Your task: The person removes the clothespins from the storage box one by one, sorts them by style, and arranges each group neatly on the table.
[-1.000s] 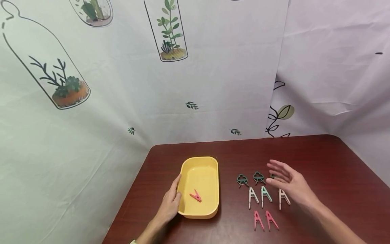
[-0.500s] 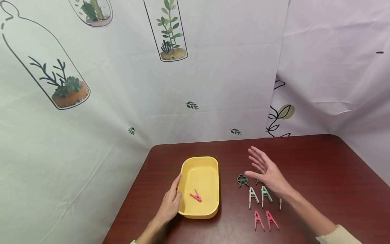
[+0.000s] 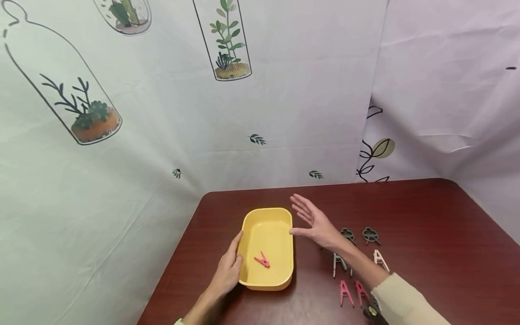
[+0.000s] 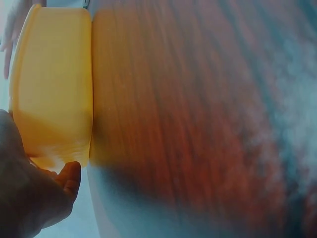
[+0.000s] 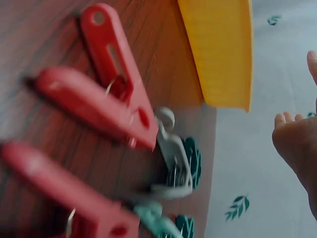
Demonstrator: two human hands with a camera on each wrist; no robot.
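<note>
A yellow plastic tray (image 3: 273, 234) stands on the table, with one pink clothespin (image 3: 263, 260) lying inside it. My left hand (image 3: 225, 273) grips the tray's left side, thumb at the rim; in the left wrist view its fingers reach the tray's outer wall. Beside the right rim hovers my right hand (image 3: 317, 225), thumb apart from the straight fingers and nothing held. Seen from the right wrist, that hand (image 5: 301, 144) is raised clear of the table. My right forearm partly hides the clips behind it.
To the right lie pink clothespins (image 3: 345, 292), a white clothespin (image 3: 380, 260) and round dark-green clips (image 3: 370, 235) on the dark red table (image 3: 438, 234). A mint and another white clothespin are partly covered by my arm. A patterned cloth (image 3: 304, 113) hangs behind.
My right hand has moved left from over the dark-green clips to the tray's right rim, uncovering the rightmost clip. The left hand and the tray stay where they were.
</note>
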